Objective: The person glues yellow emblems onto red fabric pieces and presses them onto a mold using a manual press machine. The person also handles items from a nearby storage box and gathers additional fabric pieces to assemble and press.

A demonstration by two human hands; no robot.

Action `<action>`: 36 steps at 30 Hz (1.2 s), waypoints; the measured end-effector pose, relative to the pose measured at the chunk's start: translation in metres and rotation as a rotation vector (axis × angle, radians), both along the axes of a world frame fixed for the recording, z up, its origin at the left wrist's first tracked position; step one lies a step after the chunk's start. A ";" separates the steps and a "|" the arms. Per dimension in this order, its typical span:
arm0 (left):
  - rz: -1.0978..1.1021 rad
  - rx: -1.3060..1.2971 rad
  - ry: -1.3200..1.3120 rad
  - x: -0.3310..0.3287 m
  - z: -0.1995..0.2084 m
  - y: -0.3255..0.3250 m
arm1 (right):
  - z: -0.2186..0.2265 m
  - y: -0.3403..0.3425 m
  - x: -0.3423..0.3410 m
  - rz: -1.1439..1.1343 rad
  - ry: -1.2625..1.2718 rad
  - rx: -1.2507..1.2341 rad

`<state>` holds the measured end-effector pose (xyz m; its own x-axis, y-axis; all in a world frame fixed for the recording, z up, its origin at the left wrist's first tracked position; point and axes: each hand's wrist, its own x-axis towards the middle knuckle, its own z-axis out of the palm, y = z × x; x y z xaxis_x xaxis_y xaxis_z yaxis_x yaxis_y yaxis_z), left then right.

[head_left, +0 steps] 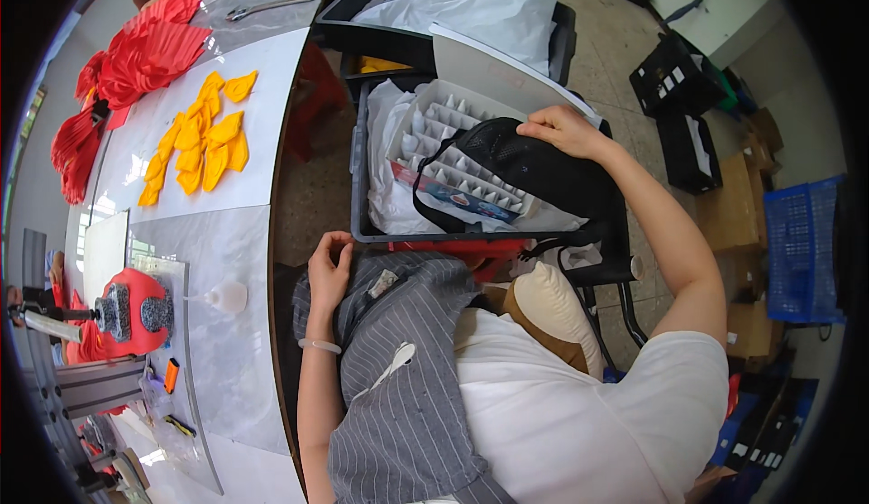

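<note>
My right hand (566,130) is closed on the upper edge of a black bag (543,162) with a mesh-like panel. The bag hangs across the right part of an open cardboard box (514,78), its strap looping over the box's front. Rows of small white bottles (442,122) with pointed tips stand between dividers in the box; the bag hides some of them. White plastic sheeting lies around the box inside a grey crate (356,205). By the crate's near left corner, above my striped apron (407,323), my left hand (328,268) has its fingers curled with nothing visible in them.
The table (244,241) at left bears yellow cloth pieces (204,137), red fabric (145,51), a wrench (272,6) and a squeeze bottle (228,297). Behind the grey crate is a black crate (566,38). A blue basket (804,250) and cardboard boxes (731,205) stand at right.
</note>
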<state>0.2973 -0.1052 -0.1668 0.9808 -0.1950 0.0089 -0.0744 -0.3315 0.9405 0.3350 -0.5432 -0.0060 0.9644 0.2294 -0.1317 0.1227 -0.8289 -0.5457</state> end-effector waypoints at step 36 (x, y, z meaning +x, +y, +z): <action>-0.034 0.208 -0.050 0.018 0.003 -0.027 | 0.051 -0.066 -0.004 -0.127 0.385 0.038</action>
